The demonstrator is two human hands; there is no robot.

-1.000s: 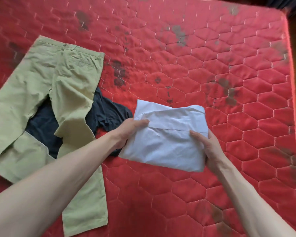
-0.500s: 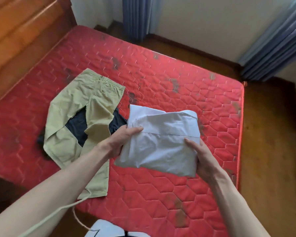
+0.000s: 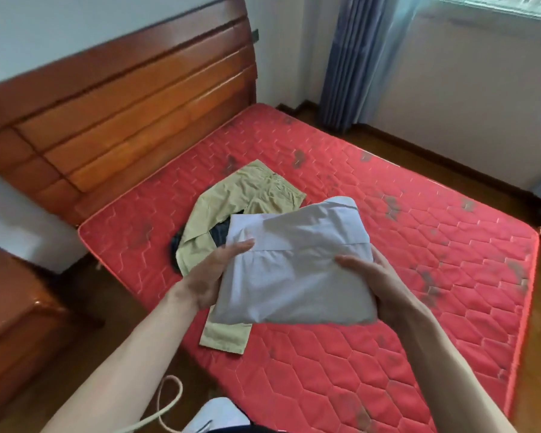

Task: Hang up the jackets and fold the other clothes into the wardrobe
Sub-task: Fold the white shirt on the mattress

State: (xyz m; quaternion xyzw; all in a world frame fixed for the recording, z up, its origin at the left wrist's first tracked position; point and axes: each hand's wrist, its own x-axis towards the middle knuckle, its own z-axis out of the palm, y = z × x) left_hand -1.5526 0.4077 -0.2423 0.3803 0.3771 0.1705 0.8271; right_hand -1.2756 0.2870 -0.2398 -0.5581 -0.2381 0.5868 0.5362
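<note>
**Folded white garment held above the bed**

The red mattress (image 3: 372,214) is quilted in hexagons, its surface blotched with dark marks; a ribbed wooden headboard (image 3: 122,114) backs it; bare wood floor runs along the far edge; olive trousers (image 3: 231,201) sprawl over a dark garment (image 3: 219,234); the folded white garment (image 3: 297,267), smooth and rectangular, hangs above them, the left hand (image 3: 210,276) and right hand (image 3: 378,282) pinching its side edges, thumbs on top.
</note>
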